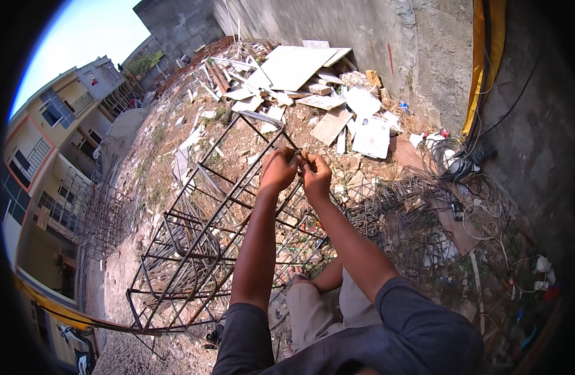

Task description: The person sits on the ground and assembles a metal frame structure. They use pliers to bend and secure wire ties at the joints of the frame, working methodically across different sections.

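Observation:
A long rebar cage (193,250) of dark steel bars and square stirrups lies tilted across the dirt in front of me. My left hand (278,170) grips its top bar near the far end. My right hand (315,175) is right beside it, fingers pinched on a thin tie wire (298,157) at the joint of bar and stirrup. Both hands nearly touch each other. My knee and sandalled foot (298,275) show below the cage.
Broken tiles and boards (312,87) are piled by the concrete wall (387,44). Tangled wire and bent stirrups (412,212) lie to my right, with cables (481,212) by the wall. More rebar cages (103,219) stand at left near a building.

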A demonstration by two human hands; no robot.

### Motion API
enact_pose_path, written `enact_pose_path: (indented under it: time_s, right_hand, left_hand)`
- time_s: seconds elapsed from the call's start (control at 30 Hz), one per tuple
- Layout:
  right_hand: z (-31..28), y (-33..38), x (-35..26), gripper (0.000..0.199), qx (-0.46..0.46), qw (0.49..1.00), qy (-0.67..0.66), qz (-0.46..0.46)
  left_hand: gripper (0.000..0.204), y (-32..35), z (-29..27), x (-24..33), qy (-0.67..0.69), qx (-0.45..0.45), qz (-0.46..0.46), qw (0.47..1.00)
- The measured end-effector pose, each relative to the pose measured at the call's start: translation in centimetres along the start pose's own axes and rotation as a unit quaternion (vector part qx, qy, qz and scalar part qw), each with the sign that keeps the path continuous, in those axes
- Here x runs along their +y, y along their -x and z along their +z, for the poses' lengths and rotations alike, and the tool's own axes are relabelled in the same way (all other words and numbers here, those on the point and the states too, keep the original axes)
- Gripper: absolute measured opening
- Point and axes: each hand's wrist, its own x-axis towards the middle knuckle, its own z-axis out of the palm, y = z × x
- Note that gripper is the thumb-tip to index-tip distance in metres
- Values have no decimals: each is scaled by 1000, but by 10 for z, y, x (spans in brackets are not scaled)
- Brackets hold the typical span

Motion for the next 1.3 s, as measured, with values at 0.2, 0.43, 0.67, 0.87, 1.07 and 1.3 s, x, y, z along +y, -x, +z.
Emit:
enact_pose_path:
  time_s: [0.2, 0.43, 0.67, 0.87, 1.07, 1.3]
  right_hand:
    - [-5, 6, -20, 21, 5, 990, 125, -63]
    - [-5, 8, -38, 30, -13, 921, 312, -234]
    - [-6, -5, -32, 15, -12, 868, 389, -308]
    - [-5, 1, -38, 10, -5, 892, 355, -281]
    - [0, 3, -37, 8, 32, 923, 314, -219]
    - [6, -1, -34, 9, 41, 936, 307, -166]
  left_hand:
    - [36, 1, -8, 13, -22, -26, -28, 999]
    - [40, -12, -16, -9, 283, -105, -108, 947]
    - [27, -18, -6, -26, 250, -90, -128, 956]
    - [24, -12, -2, -31, 289, -82, -131, 945]
    - [19, -11, 1, -30, 310, -90, -87, 942]
    - [22, -15, 6, -23, 310, -66, -99, 943]
